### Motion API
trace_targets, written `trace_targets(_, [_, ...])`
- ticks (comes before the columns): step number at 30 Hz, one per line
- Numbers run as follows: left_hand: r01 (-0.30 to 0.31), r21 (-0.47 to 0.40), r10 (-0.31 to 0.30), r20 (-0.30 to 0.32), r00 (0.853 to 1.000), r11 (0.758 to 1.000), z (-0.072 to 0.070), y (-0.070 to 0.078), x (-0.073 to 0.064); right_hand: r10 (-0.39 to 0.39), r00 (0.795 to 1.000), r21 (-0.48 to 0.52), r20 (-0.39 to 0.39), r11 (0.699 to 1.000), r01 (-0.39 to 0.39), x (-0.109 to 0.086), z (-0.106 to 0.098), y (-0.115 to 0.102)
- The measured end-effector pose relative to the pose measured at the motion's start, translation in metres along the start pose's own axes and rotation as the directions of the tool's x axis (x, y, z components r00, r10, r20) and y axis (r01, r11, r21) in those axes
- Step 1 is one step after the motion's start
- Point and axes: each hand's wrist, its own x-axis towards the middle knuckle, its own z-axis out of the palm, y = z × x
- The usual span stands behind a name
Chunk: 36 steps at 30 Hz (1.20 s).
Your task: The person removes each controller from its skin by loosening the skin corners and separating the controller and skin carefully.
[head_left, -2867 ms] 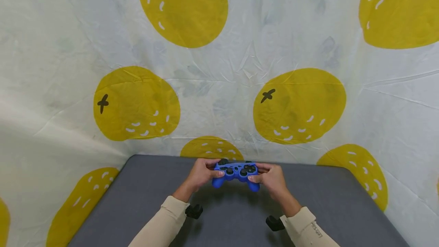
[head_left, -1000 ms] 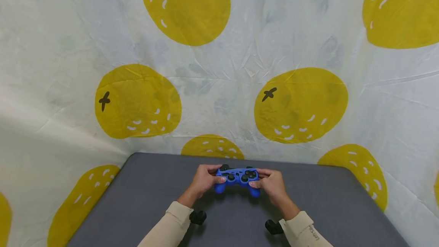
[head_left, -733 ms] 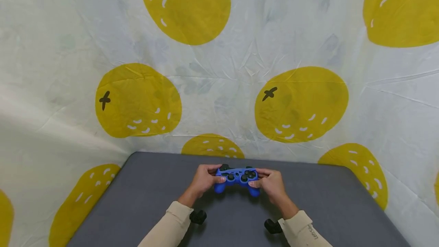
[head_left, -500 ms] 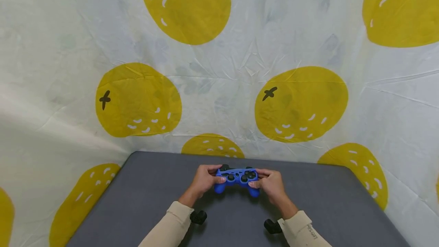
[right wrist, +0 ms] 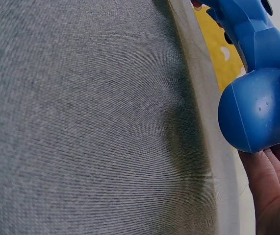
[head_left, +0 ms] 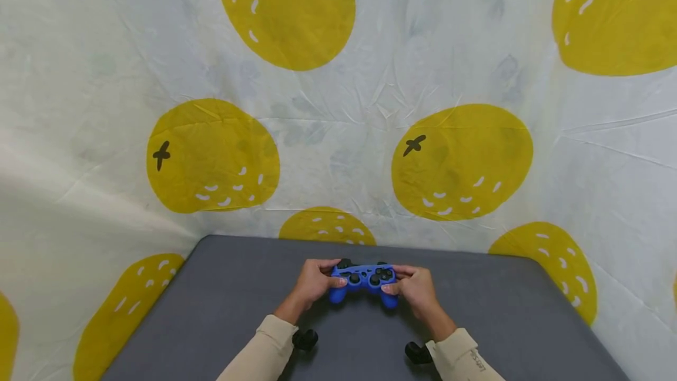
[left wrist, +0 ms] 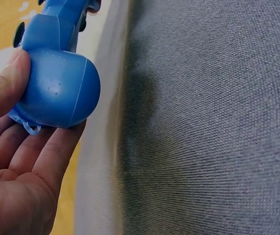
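A blue game controller (head_left: 364, 278) with black sticks and buttons is held up above the grey table, its face turned toward the head camera. My left hand (head_left: 313, 282) grips its left end, thumb on the front and fingers behind. On the other end my right hand (head_left: 418, 291) has the same grip. In the left wrist view, the rounded blue handle (left wrist: 59, 88) sits between thumb and fingers, and a small loop hangs from its edge. The right wrist view shows the other handle (right wrist: 257, 110), with the thumb partly cut off by the frame.
The grey cloth-covered table (head_left: 222, 287) ends at a pale curtain (head_left: 338, 151) printed with yellow fruit, which also hangs along both sides. A black wrist device juts inward from each cream sleeve (head_left: 259, 348).
Compared with the earliest frame, both hands and the controller sit lower in the head view. Over the last half second they have dropped slightly further and shifted a little left. Both grips stay the same.
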Motion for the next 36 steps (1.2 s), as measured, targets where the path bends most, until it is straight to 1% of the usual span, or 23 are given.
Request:
trace_targets(7, [0.015,0.004,-0.015,-0.004,1.000,1.000,0.002,-0.002,-0.002,0.016,1.000,-0.028,-0.007,0.999,-0.016,0.000,0.002,0.004])
trace_targets(11, [0.025,0.005,-0.025,-0.011,1.000,1.000,0.003,-0.005,-0.001,0.021,1.000,-0.011,-0.006,1.000,-0.021,0.002,0.001,0.006])
trace_targets(14, [0.020,0.008,-0.020,-0.016,1.000,1.000,0.004,-0.006,0.000,0.020,1.000,-0.001,-0.007,1.000,-0.020,0.003,0.001,0.008])
trace_targets(22, [0.019,-0.001,-0.019,-0.021,1.000,1.000,0.005,-0.006,-0.002,0.036,0.999,-0.005,-0.015,0.999,-0.036,0.006,0.002,0.011])
trace_targets(28, [0.039,0.001,-0.039,-0.029,0.999,0.999,0.006,-0.008,-0.002,0.046,0.999,-0.016,-0.011,0.999,-0.046,0.006,0.003,0.011])
trace_targets(36, [0.046,0.009,-0.046,-0.030,0.998,0.999,0.005,-0.011,-0.001,0.044,0.999,-0.013,-0.004,0.999,-0.044,0.008,0.005,0.014])
